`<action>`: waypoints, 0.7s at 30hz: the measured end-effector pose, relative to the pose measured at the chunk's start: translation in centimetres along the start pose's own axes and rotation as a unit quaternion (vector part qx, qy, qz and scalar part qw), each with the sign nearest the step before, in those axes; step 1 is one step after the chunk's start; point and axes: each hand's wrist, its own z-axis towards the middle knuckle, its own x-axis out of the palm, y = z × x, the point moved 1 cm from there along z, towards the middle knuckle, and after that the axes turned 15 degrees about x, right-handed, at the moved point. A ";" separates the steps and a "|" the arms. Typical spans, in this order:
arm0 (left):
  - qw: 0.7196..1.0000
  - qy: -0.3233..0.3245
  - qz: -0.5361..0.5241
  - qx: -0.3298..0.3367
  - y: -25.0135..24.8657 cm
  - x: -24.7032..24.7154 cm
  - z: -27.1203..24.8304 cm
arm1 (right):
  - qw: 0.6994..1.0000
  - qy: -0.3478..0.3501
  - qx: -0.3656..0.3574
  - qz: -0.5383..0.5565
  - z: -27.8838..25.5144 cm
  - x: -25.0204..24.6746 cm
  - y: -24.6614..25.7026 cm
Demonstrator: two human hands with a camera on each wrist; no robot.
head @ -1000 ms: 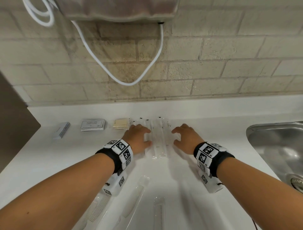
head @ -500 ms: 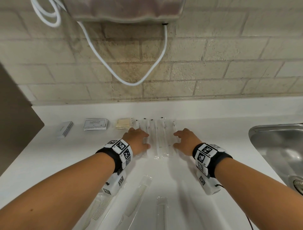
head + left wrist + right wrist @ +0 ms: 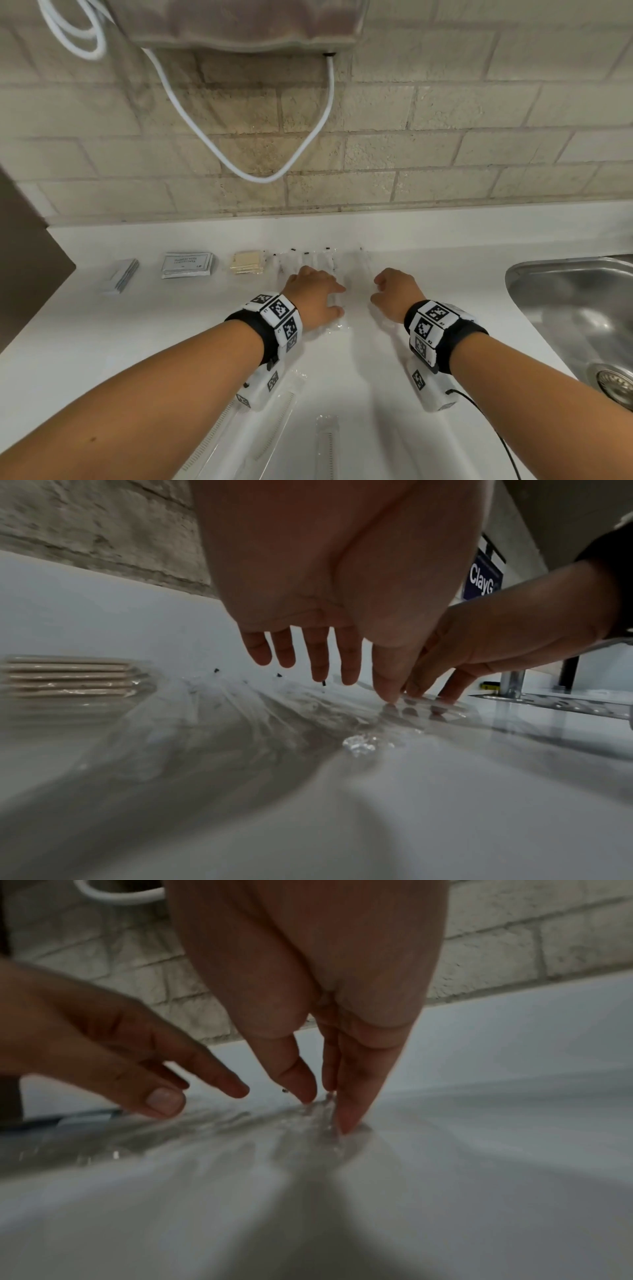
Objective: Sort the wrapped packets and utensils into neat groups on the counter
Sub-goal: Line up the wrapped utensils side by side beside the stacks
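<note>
A row of long clear-wrapped utensils (image 3: 308,262) with black tips lies at the back of the white counter (image 3: 445,274). My left hand (image 3: 318,291) rests on the right part of the row, fingers straight, thumb tip down on the wrap (image 3: 387,693). One clear packet (image 3: 361,270) lies a little apart to the right, with my right hand (image 3: 394,293) on it. Its straight fingertips (image 3: 346,1123) press down on that wrap. Wrapped combs (image 3: 284,411) lie in the foreground, partly under my forearms.
Left of the utensils are a beige packet stack (image 3: 247,262), a pile of grey sachets (image 3: 187,265) and a thin white pile (image 3: 120,275). A steel sink (image 3: 575,308) opens at the right. A white hose (image 3: 239,164) hangs on the brick wall.
My left hand has moved right, from beside the row onto the wrapped utensils. The right hand stays at the rightmost packet, which now lies slightly apart from the others.
</note>
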 end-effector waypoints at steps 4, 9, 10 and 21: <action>1.000 0.023 0.020 0.001 -0.5 0.5 0.5 | 0.992 -0.030 0.015 -0.118 -0.2 0.1 -0.2; 0.999 0.030 0.032 0.000 -0.2 0.7 0.3 | 0.993 -0.033 0.044 -0.102 0.4 -0.5 -0.3; 0.999 0.028 0.034 0.000 -0.1 0.8 0.3 | 0.995 -0.026 0.047 -0.086 0.5 -0.7 -0.4; 0.999 0.032 0.032 -0.011 0.0 0.7 0.6 | 1.000 -0.012 0.009 -0.023 -0.2 0.4 -0.3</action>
